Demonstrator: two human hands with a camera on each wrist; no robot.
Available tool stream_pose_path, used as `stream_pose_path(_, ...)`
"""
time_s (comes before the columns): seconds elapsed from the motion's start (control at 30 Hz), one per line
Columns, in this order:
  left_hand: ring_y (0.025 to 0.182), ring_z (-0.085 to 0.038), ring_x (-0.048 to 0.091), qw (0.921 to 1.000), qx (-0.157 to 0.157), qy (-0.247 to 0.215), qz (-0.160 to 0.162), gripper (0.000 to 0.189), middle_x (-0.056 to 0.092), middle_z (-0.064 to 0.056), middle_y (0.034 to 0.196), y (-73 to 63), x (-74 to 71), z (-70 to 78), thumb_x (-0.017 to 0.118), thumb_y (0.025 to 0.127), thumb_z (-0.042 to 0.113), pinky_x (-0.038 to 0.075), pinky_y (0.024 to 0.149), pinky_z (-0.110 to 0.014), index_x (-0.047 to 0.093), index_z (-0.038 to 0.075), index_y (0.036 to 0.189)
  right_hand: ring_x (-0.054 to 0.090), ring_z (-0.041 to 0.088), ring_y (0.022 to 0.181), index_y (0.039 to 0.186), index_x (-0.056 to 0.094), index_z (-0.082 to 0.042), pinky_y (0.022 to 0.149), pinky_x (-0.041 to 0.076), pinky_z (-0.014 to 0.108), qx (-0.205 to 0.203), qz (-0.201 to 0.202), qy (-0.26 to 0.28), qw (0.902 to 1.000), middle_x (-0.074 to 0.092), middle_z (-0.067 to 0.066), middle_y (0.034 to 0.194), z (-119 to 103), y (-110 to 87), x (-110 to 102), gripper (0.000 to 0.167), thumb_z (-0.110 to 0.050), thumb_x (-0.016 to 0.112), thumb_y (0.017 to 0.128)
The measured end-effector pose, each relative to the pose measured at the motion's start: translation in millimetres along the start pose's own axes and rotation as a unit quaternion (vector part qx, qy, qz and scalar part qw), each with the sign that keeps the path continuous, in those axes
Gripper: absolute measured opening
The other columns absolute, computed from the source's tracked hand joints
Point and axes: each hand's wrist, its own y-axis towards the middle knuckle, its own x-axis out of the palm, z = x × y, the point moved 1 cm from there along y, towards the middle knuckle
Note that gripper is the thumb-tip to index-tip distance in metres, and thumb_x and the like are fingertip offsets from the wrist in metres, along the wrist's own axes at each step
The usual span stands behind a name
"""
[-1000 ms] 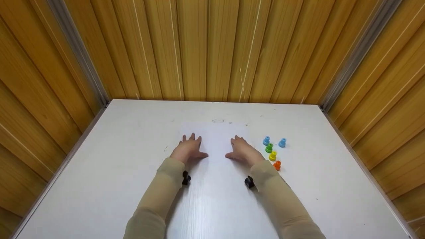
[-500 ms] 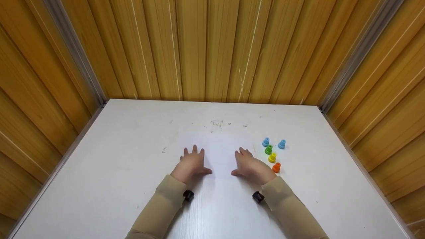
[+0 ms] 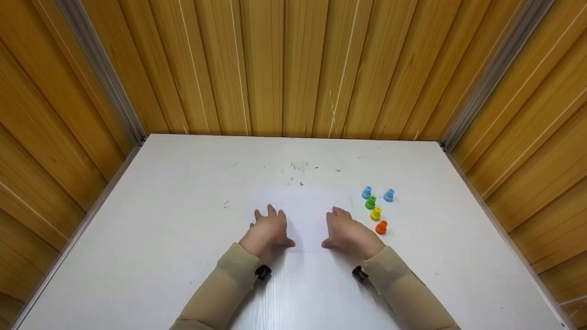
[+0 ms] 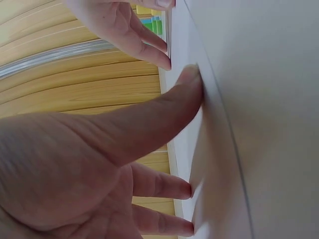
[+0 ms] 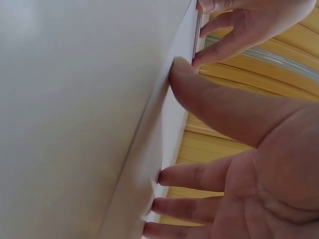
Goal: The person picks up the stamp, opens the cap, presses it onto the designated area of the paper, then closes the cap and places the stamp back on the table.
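A white sheet of paper (image 3: 302, 201) lies flat on the white table (image 3: 183, 183). My left hand (image 3: 269, 231) rests with its fingertips on the left part of the sheet, fingers spread. On the right part, my right hand (image 3: 351, 233) touches the paper the same way. In the left wrist view the thumb (image 4: 169, 107) presses down just inside the sheet's near edge, and the fingers stand on the paper. The right wrist view shows the other thumb (image 5: 209, 97) by that edge too, its fingertips down on the sheet.
Right of the right hand stand several small pawn-like pieces: two blue, one a blue piece (image 3: 389, 195), a green piece (image 3: 370, 202), a yellow piece (image 3: 375, 214) and an orange piece (image 3: 381, 227). Wood-patterned walls (image 3: 293, 68) enclose the table's back and sides.
Both hands have slid toward the table's near side, and the paper has come with them, baring dark marks behind it. Over the last half second they have barely moved.
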Motion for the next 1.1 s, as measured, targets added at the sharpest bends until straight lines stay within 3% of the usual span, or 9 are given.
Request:
stream_pose_path(0.37, 0.148, -0.063, 0.026, 0.9999, 0.009, 0.003, -0.005, 0.099, 0.024, -0.03, 0.167, -0.1, 2.6, 1.6, 0.081, 0.086, 0.05, 0.043, 0.111, -0.069, 0.035, 0.001, 0.158, 0.035, 0.04, 0.152, 0.151, 0.043, -0.001, 0.125, 0.03, 0.058, 0.017, -0.006, -0.006, 0.9998, 0.034, 0.021, 0.165, 1.7, -4.1, -2.1, 0.081, -0.034, 0.082, 0.088)
stream_pose_path(0.5, 0.147, -0.062, 0.028, 0.9999, 0.011, 0.005, 0.001, 0.099, 0.025, -0.03, 0.166, 0.0, 2.4, 0.7, 0.082, 0.085, 0.051, 0.045, 0.11, -0.069, 0.036, 0.001, 0.158, 0.044, 0.039, 0.147, 0.152, 0.048, -0.006, 0.122, 0.037, 0.057, -0.024, 0.012, 0.064, 0.9976, 0.045, 0.018, 0.159, 13.1, -3.1, -20.7, 0.075, -0.031, 0.081, 0.089)
stream_pose_path(0.63, 0.147, -0.063, 0.028, 0.9999, 0.012, 0.004, 0.004, 0.099, 0.026, -0.031, 0.166, 0.4, 2.1, 0.6, 0.082, 0.084, 0.051, 0.045, 0.108, -0.069, 0.037, 0.001, 0.157, 0.06, 0.038, 0.132, 0.143, 0.058, -0.005, 0.112, 0.05, 0.053, -0.079, 0.066, 0.171, 0.9799, 0.062, 0.018, 0.144, 37.4, -3.5, -50.7, 0.056, -0.026, 0.075, 0.095)
stream_pose_path(0.7, 0.147, -0.063, 0.027, 0.9999, 0.012, 0.001, 0.002, 0.099, 0.025, -0.032, 0.166, 0.2, 2.0, 0.6, 0.082, 0.085, 0.05, 0.045, 0.109, -0.07, 0.036, 0.0, 0.157, 0.065, 0.035, 0.125, 0.138, 0.063, -0.005, 0.108, 0.054, 0.05, -0.081, 0.093, 0.222, 0.9672, 0.067, 0.017, 0.137, 53.3, -4.8, -64.5, 0.046, -0.025, 0.072, 0.098)
stream_pose_path(0.83, 0.148, -0.062, 0.027, 0.9998, 0.017, 0.011, -0.001, 0.1, 0.024, -0.031, 0.166, 0.1, 1.9, -0.2, 0.081, 0.085, 0.051, 0.043, 0.111, -0.07, 0.035, 0.0, 0.158, 0.068, 0.027, 0.119, 0.133, 0.067, -0.005, 0.11, 0.053, 0.044, -0.052, 0.145, 0.31, 0.938, 0.072, 0.013, 0.13, 89.2, -7.2, -83.5, 0.04, -0.027, 0.07, 0.099)
stream_pose_path(0.9, 0.148, -0.059, 0.029, 0.9994, 0.022, 0.025, 0.001, 0.1, 0.026, -0.031, 0.165, -0.3, 2.2, -0.8, 0.08, 0.086, 0.053, 0.041, 0.113, -0.068, 0.035, 0.0, 0.158, 0.069, 0.024, 0.115, 0.131, 0.069, -0.006, 0.11, 0.053, 0.043, -0.029, 0.157, 0.329, 0.9308, 0.074, 0.011, 0.127, 106.3, -9.5, -88.8, 0.041, -0.03, 0.072, 0.098)
stream_pose_path(0.97, 0.149, -0.058, 0.029, 0.9993, 0.023, 0.03, 0.003, 0.101, 0.026, -0.031, 0.165, -0.4, 2.3, -1.6, 0.08, 0.086, 0.053, 0.042, 0.113, -0.068, 0.035, 0.0, 0.158, 0.069, 0.021, 0.112, 0.128, 0.07, -0.006, 0.11, 0.053, 0.043, -0.021, 0.149, 0.324, 0.934, 0.075, 0.009, 0.124, 121.6, -12.4, -92.6, 0.041, -0.031, 0.074, 0.097)
stream_pose_path(1.1, 0.149, -0.058, 0.028, 0.9996, 0.02, 0.021, 0.002, 0.101, 0.025, -0.032, 0.166, -0.8, 1.4, -3.3, 0.08, 0.086, 0.052, 0.044, 0.11, -0.069, 0.034, -0.001, 0.158, 0.07, 0.015, 0.107, 0.123, 0.074, -0.006, 0.106, 0.056, 0.039, -0.031, 0.095, 0.293, 0.9508, 0.076, 0.008, 0.12, 150.1, -19.3, -95.2, 0.036, -0.026, 0.077, 0.094)
